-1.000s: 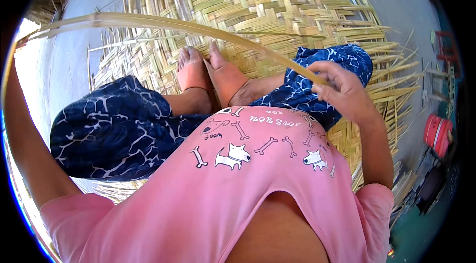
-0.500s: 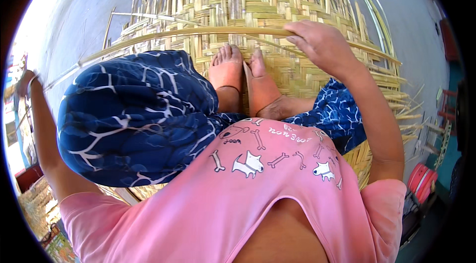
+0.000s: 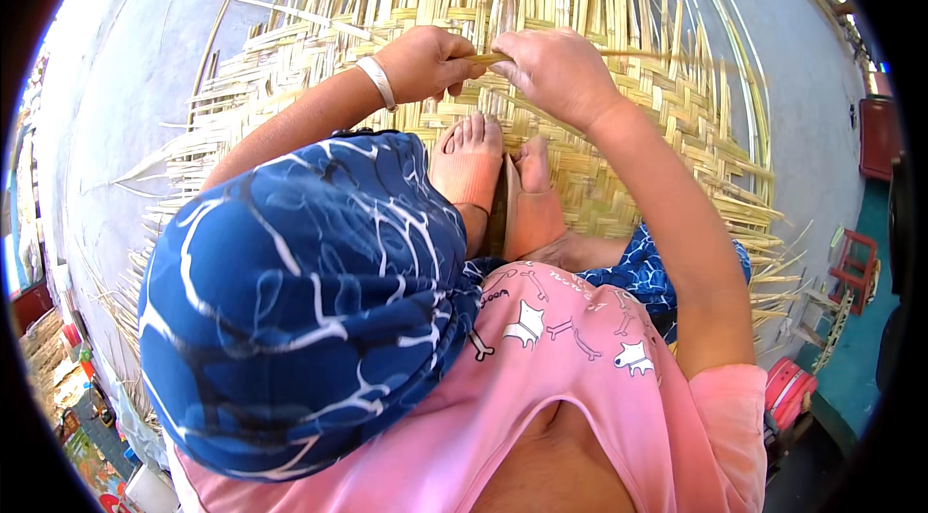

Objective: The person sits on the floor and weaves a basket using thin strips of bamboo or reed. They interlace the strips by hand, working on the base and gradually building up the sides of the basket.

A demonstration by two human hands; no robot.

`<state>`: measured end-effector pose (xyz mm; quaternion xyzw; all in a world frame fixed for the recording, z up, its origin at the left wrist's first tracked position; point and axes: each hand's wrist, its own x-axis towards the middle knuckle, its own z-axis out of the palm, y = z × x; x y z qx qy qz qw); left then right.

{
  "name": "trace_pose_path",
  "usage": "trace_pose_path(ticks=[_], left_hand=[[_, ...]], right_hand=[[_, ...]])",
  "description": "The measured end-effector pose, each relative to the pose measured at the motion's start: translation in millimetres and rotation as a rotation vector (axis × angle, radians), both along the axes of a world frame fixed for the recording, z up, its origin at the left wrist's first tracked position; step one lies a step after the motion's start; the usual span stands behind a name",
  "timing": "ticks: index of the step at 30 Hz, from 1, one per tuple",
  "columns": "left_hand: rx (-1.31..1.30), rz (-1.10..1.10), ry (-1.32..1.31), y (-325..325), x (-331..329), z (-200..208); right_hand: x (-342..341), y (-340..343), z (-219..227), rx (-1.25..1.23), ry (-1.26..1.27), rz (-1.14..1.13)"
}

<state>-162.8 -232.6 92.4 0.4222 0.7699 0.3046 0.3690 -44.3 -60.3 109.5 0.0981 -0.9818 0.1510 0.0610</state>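
Left hand: our left hand (image 3: 425,63) pinches the thin pale bamboo strip (image 3: 488,58) above the woven straw-coloured mat (image 3: 667,146).
Right hand: our right hand (image 3: 553,73) pinches the same strip.

Both hands, L (image 3: 425,63) & R (image 3: 556,73), on bamboo strip (image 3: 493,58) over woven mat (image 3: 677,117)

My left hand (image 3: 425,63) sits in the upper middle of the frame, fingers curled shut in a pinch, its forearm running down-left toward my raised knee. A pale band rings that wrist. My right hand (image 3: 556,73) lies just beside it, knuckles up, fingertips meeting the left's. The right forearm slants down to the lower right, elbow bent. Both bare feet rest together at the centre, below the hands.
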Motion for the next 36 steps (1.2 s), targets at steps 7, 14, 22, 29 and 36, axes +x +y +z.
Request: trace_pose_path(ticks=[7,14,22,29,36], left_hand=[[-0.153,0.122,-0.392,-13,-21,8],[-0.191,0.082,-0.490,-8,-9,16],[-0.101,0.031,-0.068,29,-3,3],[-0.209,0.058,-0.223,54,-2,13],[-0.415,0.106,-0.192,21,-40,-5]], right_hand=[[38,-2,-19,-1.118,-0.074,-0.465],[43,41,-52,-2.096,-0.196,-0.528],[37,38,-45,-1.780,-0.025,-0.744],[40,53,-40,-1.994,-0.102,-0.637],[58,111,-33,-1.876,0.165,-0.637]])
